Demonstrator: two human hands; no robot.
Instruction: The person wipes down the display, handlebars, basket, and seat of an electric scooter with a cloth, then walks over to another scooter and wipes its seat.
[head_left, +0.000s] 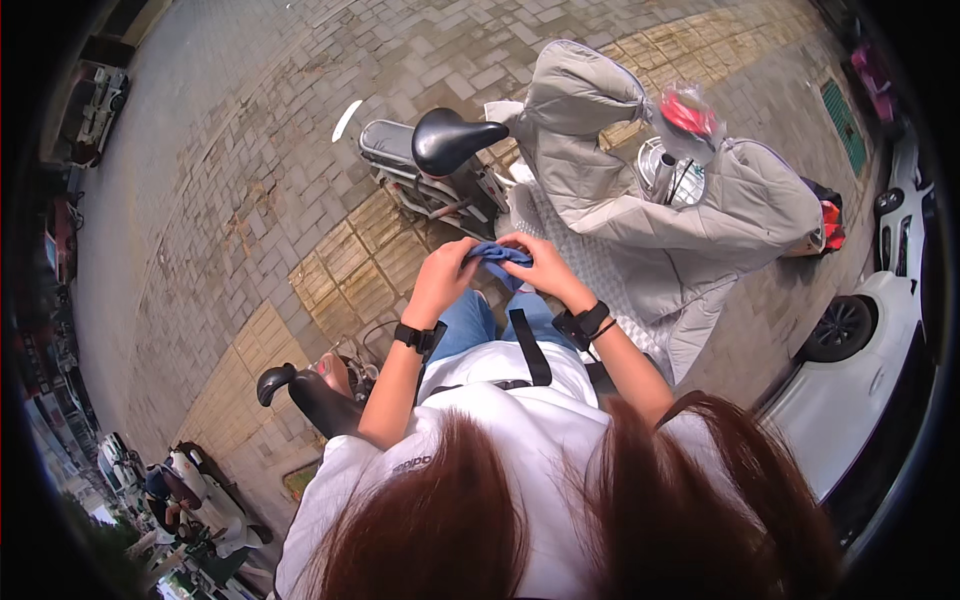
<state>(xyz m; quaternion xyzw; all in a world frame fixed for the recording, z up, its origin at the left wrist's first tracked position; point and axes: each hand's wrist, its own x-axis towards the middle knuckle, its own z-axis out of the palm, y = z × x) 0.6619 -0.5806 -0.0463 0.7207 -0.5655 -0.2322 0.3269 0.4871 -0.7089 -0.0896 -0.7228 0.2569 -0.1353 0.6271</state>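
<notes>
Both my hands meet in front of my thighs, holding a bunched blue cloth (495, 257) between them. My left hand (544, 262) grips its right end, thumb and fingers pinched. At the other end, my right hand (448, 274) pinches the cloth too. Just beyond stands an electric scooter with a black saddle (450, 142) and a grey rear seat (388, 142). A quilted grey wind cover (622, 202) drapes over its front and handlebar. A red item in clear plastic (686, 120) sits at the top of the cover.
A white car (862, 367) is parked at the right. Close to my right elbow is another black saddle (322, 397). More scooters (214, 502) stand at the lower left. Paving bricks with yellow tactile tiles (360, 262) lie underfoot. A green grate (844, 127) is at the upper right.
</notes>
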